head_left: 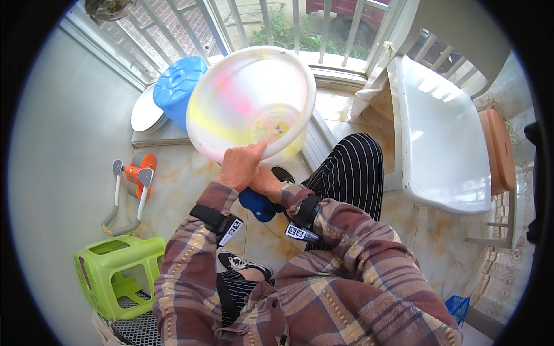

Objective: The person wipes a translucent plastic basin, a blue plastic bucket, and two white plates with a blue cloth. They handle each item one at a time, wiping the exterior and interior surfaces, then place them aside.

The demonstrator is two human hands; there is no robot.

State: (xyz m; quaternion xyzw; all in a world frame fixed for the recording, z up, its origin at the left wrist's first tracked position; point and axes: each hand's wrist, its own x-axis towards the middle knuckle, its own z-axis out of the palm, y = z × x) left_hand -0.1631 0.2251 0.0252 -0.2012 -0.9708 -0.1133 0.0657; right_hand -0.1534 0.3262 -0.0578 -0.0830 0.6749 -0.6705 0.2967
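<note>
A large white plastic basin with blurred pink and yellow patches is lifted in front of me, tilted so its inside shows. Small dark and yellowish marks lie on its bottom. My left hand is closed over the basin's near rim. Just right of it and lower, my right hand reaches in beneath the rim, its fingers hidden behind the left hand and wrist. Directly under both hands shows a rounded dark blue thing, perhaps cloth; whether the right hand touches it cannot be told.
Behind the basin's left side stand an upturned blue bucket and white plates. An orange ab-wheel-like device and a green stool are at left. A white table and brown stool stand at right. Barred windows close the far side.
</note>
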